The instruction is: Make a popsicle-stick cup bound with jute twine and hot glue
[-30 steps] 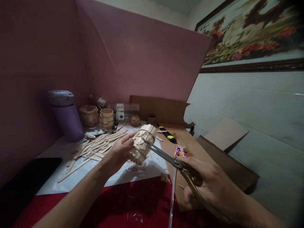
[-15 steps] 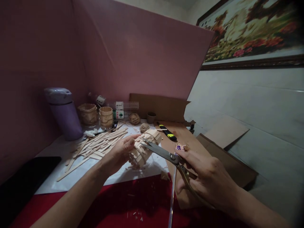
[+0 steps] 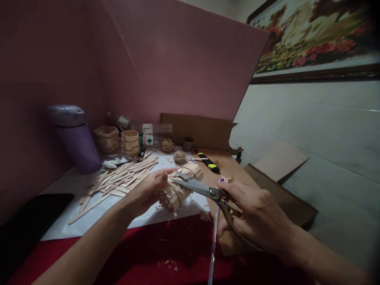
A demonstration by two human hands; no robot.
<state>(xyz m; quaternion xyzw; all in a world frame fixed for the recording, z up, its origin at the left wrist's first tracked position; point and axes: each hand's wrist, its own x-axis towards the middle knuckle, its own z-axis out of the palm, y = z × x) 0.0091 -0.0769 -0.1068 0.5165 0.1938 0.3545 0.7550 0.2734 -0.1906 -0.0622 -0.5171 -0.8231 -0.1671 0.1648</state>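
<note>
My left hand [image 3: 154, 183] is closed around a small cup made of wooden sticks [image 3: 178, 194], tilted on its side above the white sheet. Twine runs around the cup's wall. In my right hand [image 3: 252, 209] are metal scissors [image 3: 213, 192], their handles wrapped by my fingers. The blades are slightly parted and reach over the side of the cup, near the twine. From this angle I cannot tell whether they touch it. A clear glue stick [image 3: 213, 245] slants down below the scissors.
Craft sticks [image 3: 127, 176] lie piled on the white sheet. Behind stand two stick cups [image 3: 130, 143], a purple bottle [image 3: 77, 142], plastic bottles [image 3: 151, 128], twine balls [image 3: 167, 145] and a small pot [image 3: 188, 143]. A yellow-black utility knife [image 3: 209, 161] rests on cardboard. Wood scraps dot the red cloth [image 3: 142, 253].
The scissors' tips have shifted slightly left over the cup. The cup has turned a little in my left hand. The whole view has moved slightly.
</note>
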